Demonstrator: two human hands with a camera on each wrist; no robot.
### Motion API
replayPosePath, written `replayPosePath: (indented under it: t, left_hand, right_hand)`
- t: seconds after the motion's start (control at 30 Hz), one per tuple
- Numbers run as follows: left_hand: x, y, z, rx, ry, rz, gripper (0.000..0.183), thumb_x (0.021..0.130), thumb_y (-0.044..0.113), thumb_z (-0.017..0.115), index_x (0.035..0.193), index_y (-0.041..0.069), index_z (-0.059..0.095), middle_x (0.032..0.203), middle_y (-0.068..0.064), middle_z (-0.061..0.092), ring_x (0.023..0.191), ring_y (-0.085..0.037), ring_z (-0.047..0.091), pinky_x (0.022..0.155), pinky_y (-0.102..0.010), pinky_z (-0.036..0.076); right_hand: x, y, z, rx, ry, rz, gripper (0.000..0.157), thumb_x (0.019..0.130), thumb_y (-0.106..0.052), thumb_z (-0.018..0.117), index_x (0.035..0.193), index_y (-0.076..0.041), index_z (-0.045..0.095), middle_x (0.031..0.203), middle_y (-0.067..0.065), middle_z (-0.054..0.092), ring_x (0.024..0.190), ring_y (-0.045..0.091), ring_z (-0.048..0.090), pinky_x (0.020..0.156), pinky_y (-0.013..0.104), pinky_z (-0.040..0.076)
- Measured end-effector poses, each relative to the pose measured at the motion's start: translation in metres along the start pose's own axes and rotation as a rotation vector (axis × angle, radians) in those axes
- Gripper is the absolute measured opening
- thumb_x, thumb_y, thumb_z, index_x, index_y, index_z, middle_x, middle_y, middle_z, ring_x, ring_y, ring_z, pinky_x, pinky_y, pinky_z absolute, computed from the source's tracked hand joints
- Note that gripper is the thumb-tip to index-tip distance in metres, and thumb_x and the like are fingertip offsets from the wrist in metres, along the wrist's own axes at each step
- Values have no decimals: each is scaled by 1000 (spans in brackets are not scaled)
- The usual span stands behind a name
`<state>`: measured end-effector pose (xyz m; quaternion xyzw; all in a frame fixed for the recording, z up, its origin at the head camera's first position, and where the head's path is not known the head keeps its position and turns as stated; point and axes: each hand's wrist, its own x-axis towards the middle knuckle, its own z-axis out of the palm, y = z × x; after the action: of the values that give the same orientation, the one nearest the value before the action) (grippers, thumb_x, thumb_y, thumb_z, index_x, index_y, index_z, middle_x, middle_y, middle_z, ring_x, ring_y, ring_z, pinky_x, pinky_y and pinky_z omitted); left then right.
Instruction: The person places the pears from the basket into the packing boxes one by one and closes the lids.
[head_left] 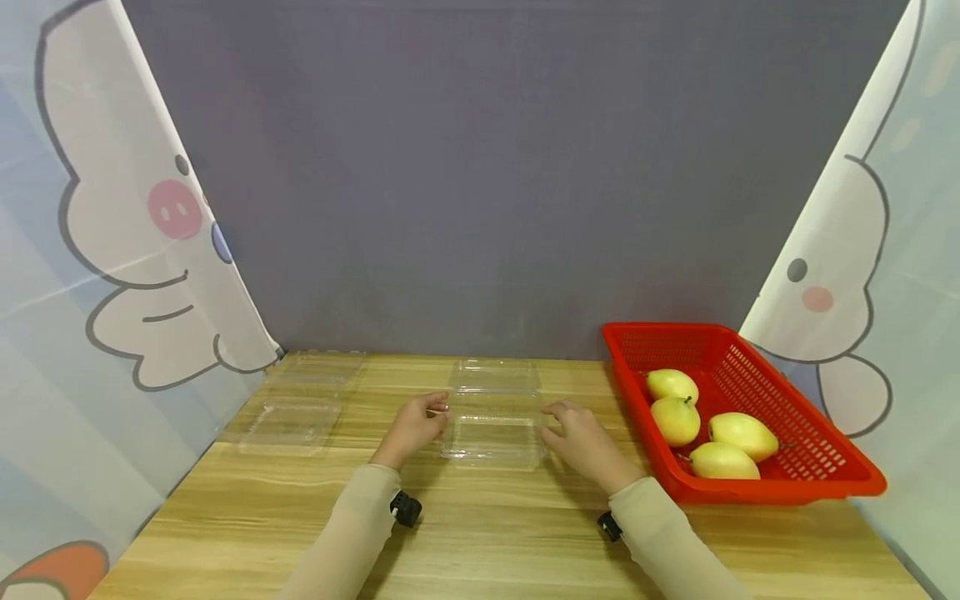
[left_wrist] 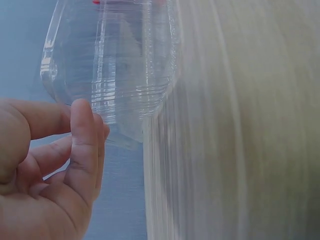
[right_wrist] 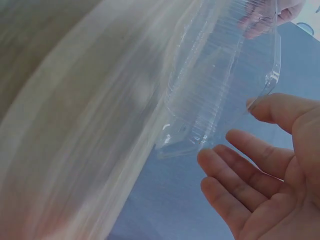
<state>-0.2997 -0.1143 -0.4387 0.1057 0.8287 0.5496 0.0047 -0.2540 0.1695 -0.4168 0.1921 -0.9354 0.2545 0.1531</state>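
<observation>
A clear plastic clamshell box (head_left: 495, 435) lies unfolded on the table, its lid (head_left: 495, 377) laid back toward the grey backdrop. At its left side is my left hand (head_left: 414, 429), fingertips close to the rim; in the left wrist view, that hand (left_wrist: 60, 165) has fairly straight fingers by the clear plastic. On the opposite side, my right hand (head_left: 588, 442) is beside the box. The right wrist view shows its thumb (right_wrist: 280, 110) at the rim, whether touching I cannot tell, and the other fingers (right_wrist: 235, 185) extended and spread below.
To the right stands a red slotted basket (head_left: 765, 492) with several yellow pears (head_left: 677, 421) in it. Another clear box (head_left: 292, 425) lies unfolded at the left of the wooden table (head_left: 480, 533). A grey backdrop (head_left: 480, 183) rises behind, with printed curtains (head_left: 97, 333) at the sides.
</observation>
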Motion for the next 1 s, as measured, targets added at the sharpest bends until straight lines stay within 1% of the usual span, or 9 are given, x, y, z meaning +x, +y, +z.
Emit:
replayPosePath:
  t: [0.17, 0.33, 0.53, 0.67, 0.77, 0.87, 1.0]
  left_hand:
    - [1, 0, 0, 21, -1, 5, 43, 97, -4, 60, 138, -12, 52, 116, -24, 63, 86, -28, 66, 66, -29, 60]
    - [0, 0, 0, 31, -3, 13, 44, 97, -3, 61, 139, -11, 52, 116, -24, 63, 86, -28, 66, 65, -29, 60]
    - [0, 0, -1, 33, -6, 21, 44, 96, -3, 61, 139, -12, 51, 117, -25, 63, 86, -28, 66, 65, -29, 60]
    - [0, -1, -1, 27, -9, 5, 45, 97, -2, 61, 140, -11, 51, 118, -24, 63, 87, -28, 66, 66, -29, 60]
    - [0, -1, -1, 25, -13, -3, 45, 97, -1, 61, 141, -10, 50, 119, -23, 62, 88, -27, 66, 67, -29, 60]
    - [0, -1, -1, 26, -11, 4, 46, 97, -1, 61, 140, -10, 50, 119, -24, 62, 90, -28, 66, 68, -30, 60]
    - [0, 0, -1, 30, -7, 4, 45, 97, -1, 62, 140, -10, 51, 119, -24, 63, 91, -29, 66, 68, -30, 60]
  right_hand:
    - [0, 1, -6, -16, 14, -10, 33, 90, -14, 75, 117, 4, 70, 119, 19, 67, 113, 36, 63, 96, 49, 53]
    - [-2, 1, -19, -57, 12, -21, 33, 90, -15, 75, 117, 2, 71, 118, 17, 67, 113, 35, 63, 96, 49, 52]
    - [-6, 2, -39, -153, 25, -54, 34, 89, -20, 77, 115, 0, 72, 115, 15, 69, 104, 34, 67, 88, 48, 56]
    - [-8, 1, -54, -144, 19, -51, 35, 89, -21, 77, 118, -1, 71, 118, 14, 68, 108, 33, 66, 89, 48, 56]
    - [-9, -1, -67, -118, 32, -57, 35, 90, -18, 76, 119, 0, 70, 118, 15, 68, 109, 34, 64, 90, 50, 55]
    - [-10, -3, -81, -122, 50, -77, 35, 90, -16, 76, 119, 1, 70, 117, 15, 68, 108, 34, 64, 90, 50, 55]
    - [-12, -5, -97, -152, 53, -77, 36, 91, -17, 76, 121, 1, 69, 115, 15, 68, 103, 32, 65, 88, 49, 56]
